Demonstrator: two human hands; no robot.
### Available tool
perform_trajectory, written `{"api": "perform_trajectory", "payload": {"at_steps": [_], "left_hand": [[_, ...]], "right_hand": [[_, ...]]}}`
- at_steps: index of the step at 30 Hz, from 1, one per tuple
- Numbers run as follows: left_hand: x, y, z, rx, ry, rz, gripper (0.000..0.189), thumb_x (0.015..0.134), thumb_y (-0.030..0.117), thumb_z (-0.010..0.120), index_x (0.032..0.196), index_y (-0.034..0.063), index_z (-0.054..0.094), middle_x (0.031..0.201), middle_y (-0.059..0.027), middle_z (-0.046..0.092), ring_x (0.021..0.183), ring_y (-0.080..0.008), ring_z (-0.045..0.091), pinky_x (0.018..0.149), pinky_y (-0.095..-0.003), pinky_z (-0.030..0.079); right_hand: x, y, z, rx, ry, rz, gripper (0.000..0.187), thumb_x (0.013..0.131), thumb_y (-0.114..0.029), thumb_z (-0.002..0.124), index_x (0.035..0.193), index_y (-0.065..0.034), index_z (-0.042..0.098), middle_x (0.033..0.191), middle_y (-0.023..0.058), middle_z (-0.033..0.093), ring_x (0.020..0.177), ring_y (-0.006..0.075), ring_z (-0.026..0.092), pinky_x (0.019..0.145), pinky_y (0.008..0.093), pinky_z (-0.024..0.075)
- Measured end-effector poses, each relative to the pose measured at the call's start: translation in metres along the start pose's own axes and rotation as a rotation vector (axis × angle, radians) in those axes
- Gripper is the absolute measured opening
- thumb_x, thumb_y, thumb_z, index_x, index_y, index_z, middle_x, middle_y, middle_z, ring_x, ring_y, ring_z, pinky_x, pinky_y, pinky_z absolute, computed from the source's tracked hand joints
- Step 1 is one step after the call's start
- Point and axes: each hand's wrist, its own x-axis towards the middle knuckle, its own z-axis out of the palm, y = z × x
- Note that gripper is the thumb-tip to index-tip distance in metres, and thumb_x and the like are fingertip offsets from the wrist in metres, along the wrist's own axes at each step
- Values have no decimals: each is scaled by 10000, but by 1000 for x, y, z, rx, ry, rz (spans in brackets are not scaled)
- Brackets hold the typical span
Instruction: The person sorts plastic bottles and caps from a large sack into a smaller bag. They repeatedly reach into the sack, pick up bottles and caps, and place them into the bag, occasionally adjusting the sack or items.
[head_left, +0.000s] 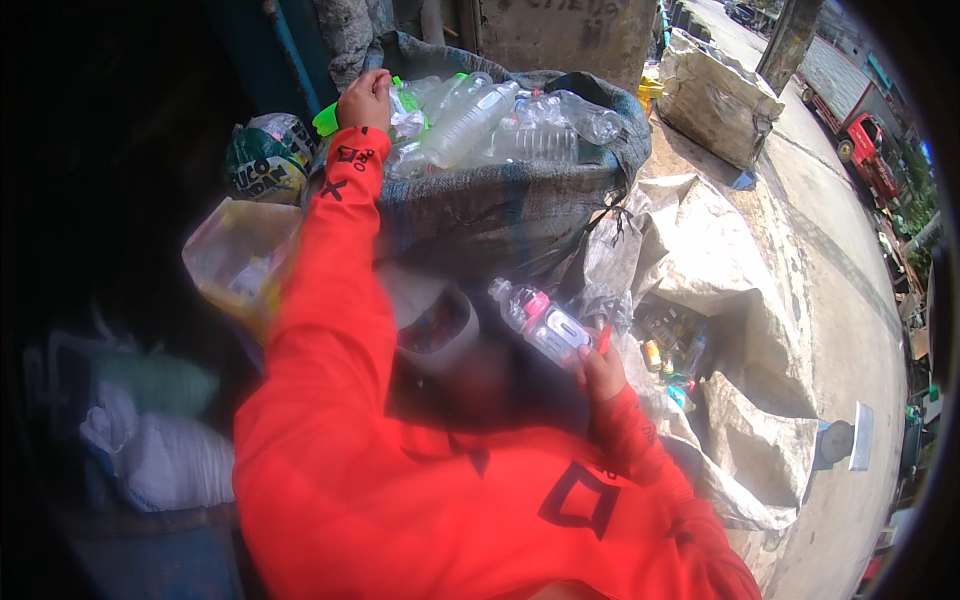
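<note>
My left hand (365, 101) is at the left rim of a large woven sack (480, 199) full of clear plastic bottles (472, 124). Its fingers look curled, and bright green plastic (325, 120) shows beside it; whether the hand grips this is hidden. Nearer my body, my right hand (602, 373) holds a clear plastic bottle (546, 322) with a pink band and a pale label, tilted with its neck up and to the left. A red strip, perhaps a tool's handle (604, 339), also sticks up from the right hand's fingers.
Right of me, an open white woven sack (705, 255) holds mixed bottles (667, 360). A pale container (442, 337) stands below the full sack. At left are a yellowish plastic bag (244, 240) and a printed bundle (270, 157). Another stuffed sack (716, 97) and a red truck (866, 142) are beyond.
</note>
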Motion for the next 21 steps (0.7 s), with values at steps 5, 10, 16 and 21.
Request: {"api": "perform_trajectory", "payload": {"at_steps": [5,10,16,21], "left_hand": [[6,-102,18,223,-219,-145,298,815,398,544,947,157,659,884,-99,649,835,-297,613,722,-390,476],[19,-277,14,-13,-194,-708,552,762,417,632,1191,83,533,1109,-141,593,1007,-263,570,794,-352,462],[15,-323,56,-345,5,-914,952,660,485,719,1361,20,273,1356,-196,348,1230,-296,374,982,-386,322],[26,-306,79,-89,-250,-733,1003,575,445,790,1349,44,295,1322,-198,388,1207,-292,400,973,-374,347]], "right_hand": [[-28,-2,-34,55,81,37,454,769,-155,541,1162,44,431,728,56,576,431,61,405,400,190,339],[-57,2,-64,-143,160,31,471,761,-201,518,1155,48,447,735,65,577,419,76,417,372,197,333],[-68,1,-68,-105,284,187,455,743,-237,530,1111,27,483,707,42,557,451,73,435,390,192,336],[-63,-5,-67,-116,299,168,415,747,-231,522,1075,24,504,636,20,522,448,74,425,400,205,339]]}}
